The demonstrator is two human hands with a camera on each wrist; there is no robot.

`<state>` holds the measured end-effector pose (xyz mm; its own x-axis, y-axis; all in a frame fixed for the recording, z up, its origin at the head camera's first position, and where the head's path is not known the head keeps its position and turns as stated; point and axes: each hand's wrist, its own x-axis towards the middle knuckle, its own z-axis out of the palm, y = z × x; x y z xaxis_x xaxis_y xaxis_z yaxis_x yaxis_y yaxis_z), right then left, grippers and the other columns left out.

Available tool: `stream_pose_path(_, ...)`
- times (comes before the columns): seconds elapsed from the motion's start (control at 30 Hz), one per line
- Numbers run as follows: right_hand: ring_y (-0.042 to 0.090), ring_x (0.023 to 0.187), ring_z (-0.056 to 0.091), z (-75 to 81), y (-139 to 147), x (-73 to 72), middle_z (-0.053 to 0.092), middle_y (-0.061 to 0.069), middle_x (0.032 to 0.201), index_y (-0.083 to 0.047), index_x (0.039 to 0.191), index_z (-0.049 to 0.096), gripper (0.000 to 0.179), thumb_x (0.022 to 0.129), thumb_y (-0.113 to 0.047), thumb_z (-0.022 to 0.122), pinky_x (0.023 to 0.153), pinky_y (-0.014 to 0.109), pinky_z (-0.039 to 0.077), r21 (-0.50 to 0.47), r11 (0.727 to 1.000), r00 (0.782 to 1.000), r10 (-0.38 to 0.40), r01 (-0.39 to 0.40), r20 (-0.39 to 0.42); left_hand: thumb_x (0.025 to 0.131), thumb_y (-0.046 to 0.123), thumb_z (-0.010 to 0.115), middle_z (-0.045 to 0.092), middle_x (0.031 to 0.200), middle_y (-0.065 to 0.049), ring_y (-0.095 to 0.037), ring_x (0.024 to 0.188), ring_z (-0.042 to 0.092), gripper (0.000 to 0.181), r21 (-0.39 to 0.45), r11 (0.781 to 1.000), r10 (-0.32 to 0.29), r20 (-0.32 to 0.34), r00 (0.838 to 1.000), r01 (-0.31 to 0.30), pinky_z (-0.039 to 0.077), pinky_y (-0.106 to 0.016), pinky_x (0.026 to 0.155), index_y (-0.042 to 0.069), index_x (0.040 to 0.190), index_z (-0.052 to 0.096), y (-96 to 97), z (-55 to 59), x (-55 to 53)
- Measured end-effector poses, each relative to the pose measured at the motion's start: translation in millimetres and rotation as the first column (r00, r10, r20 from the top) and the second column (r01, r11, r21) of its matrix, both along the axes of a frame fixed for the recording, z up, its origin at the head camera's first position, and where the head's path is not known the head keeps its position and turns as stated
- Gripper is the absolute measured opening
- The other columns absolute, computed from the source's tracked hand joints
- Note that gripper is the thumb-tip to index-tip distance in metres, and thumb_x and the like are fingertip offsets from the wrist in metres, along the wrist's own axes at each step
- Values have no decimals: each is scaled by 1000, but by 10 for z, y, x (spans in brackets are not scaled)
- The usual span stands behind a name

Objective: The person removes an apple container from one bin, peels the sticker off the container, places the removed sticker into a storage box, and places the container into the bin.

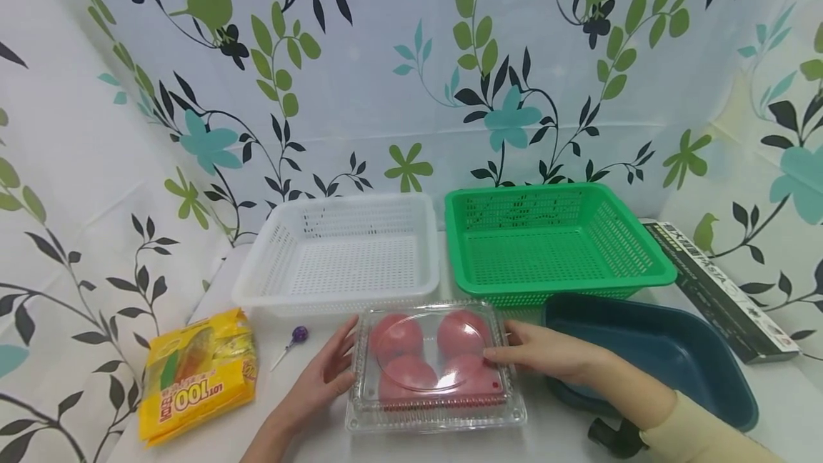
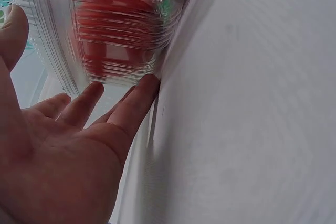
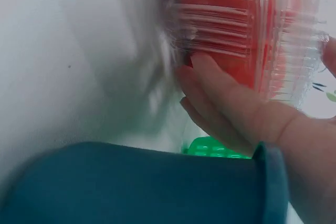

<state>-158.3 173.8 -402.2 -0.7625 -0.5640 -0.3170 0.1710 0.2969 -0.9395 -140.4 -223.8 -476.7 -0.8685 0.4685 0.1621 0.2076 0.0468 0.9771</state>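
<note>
Head view, left hand (image 1: 321,370): my fingers spread, near-straight, against the clear container (image 1: 437,370); might slip.
Right hand (image 1: 543,350): pinching its side, thumb on lid (image 1: 427,321); squeezing could pop it.
Red balls (image 1: 396,336): inside, between my hands; tilting could roll them.
Blue tray (image 1: 671,349): near my right forearm; easily bumped.

The white tabletop (image 1: 549,441) bears a yellow bag (image 1: 199,377), a purple lollipop (image 1: 298,335), a clear plastic container (image 1: 437,418), a white basket (image 1: 337,299), a green basket (image 1: 566,284), a dark blue basin (image 1: 656,338) and, at the right, a long flat box (image 1: 720,291)
</note>
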Motion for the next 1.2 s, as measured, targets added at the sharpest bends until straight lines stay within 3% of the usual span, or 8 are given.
stream_pose_path(0.13,34,124,55,-4,37,-4,53,22,137,11,153,16,80,99,-21,66,104,54,46,-118,993,993,15,-1,113,100,29,64,21,160,-29,-54,139,32,83,3,1000,0,39,999,0,42,-30,107,11,163,12,-4,-5,5)
stream_pose_path(0.27,31,113,61,-7,60,4,57,22,128,12,153,9,84,99,-16,66,96,52,52,-193,981,986,25,8,165,99,31,66,21,161,-26,-51,140,32,85,9,1000,10,60,998,-11,44,-37,107,14,163,13,5,-1,9)
stream_pose_path(0.4,31,110,62,-16,61,23,57,23,126,11,153,8,84,98,-15,66,95,53,53,-215,977,986,18,19,167,100,34,65,18,162,-27,-52,139,35,87,38,999,3,75,997,-6,47,-35,104,13,163,10,14,3,18)
stream_pose_path(0.63,30,109,62,-38,83,36,57,23,123,5,151,13,76,100,-18,65,93,51,54,-222,974,987,-10,46,161,98,37,67,18,161,-29,-46,129,51,87,73,997,10,92,996,-17,53,-37,97,16,163,13,26,53,39)
stream_pose_path(0.87,32,109,62,-85,84,83,56,24,124,-2,151,11,72,103,-22,61,90,52,55,-247,967,988,-21,58,151,95,39,70,11,163,-29,-55,129,45,91,111,994,9,122,992,-22,55,-45,94,17,163,13,55,110,62)
stream_pose_path(1.07,31,108,61,-123,78,125,51,24,126,-7,149,12,64,105,-25,56,86,54,56,-287,955,987,-25,71,159,95,43,68,7,163,-28,-45,122,56,91,120,992,13,151,988,-32,58,-47,87,18,163,13,64,138,76)
stream_pose_path(1.2,32,112,61,-140,64,143,49,24,126,-6,148,11,63,106,-26,53,91,55,53,-319,945,986,-21,73,164,96,46,66,8,164,-26,-52,130,46,90,93,994,43,180,983,-60,57,-50,88,18,163,14,76,178,96)
